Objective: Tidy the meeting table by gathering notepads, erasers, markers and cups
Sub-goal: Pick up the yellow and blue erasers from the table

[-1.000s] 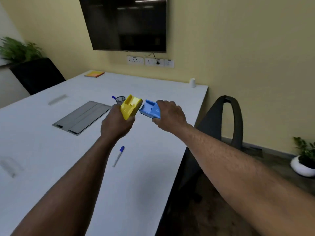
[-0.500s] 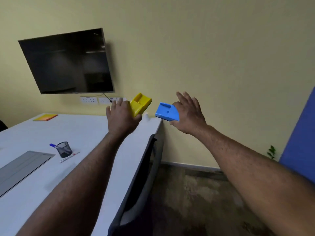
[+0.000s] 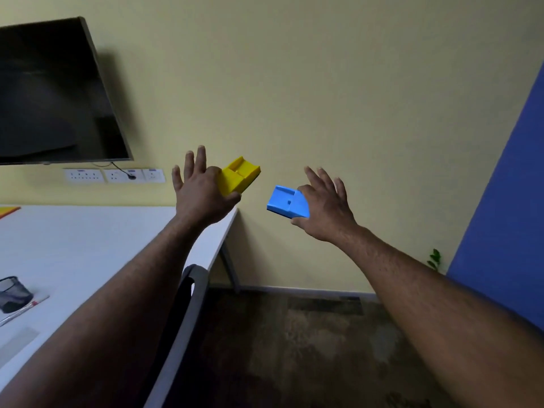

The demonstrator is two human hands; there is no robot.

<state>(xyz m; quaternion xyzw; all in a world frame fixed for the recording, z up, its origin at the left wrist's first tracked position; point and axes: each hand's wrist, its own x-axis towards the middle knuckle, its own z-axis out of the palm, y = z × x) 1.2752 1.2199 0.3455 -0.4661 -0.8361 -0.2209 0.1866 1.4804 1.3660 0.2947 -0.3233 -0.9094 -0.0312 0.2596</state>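
My left hand (image 3: 203,192) is raised in front of the yellow wall, holding a yellow plastic eraser (image 3: 239,178) in its palm with the fingers spread upward. To its right, my right hand (image 3: 326,206) holds a blue plastic eraser (image 3: 287,202) between thumb and palm, fingers also spread. Both hands are up in the air past the corner of the white meeting table (image 3: 73,248). On the table at the lower left stands a black mesh cup (image 3: 13,293), with a marker (image 3: 25,309) lying beside it. An orange notepad (image 3: 7,211) lies at the table's far left edge.
A black chair (image 3: 179,328) stands against the table's right side below my left arm. A dark wall screen (image 3: 56,92) and a row of sockets (image 3: 113,175) are on the wall. A blue partition (image 3: 506,231) rises at right with a small plant (image 3: 434,259) beside it.
The view has swung right and up, away from the table. Both hands rose with the erasers and moved apart, and their fingers have spread out from a closed grip.
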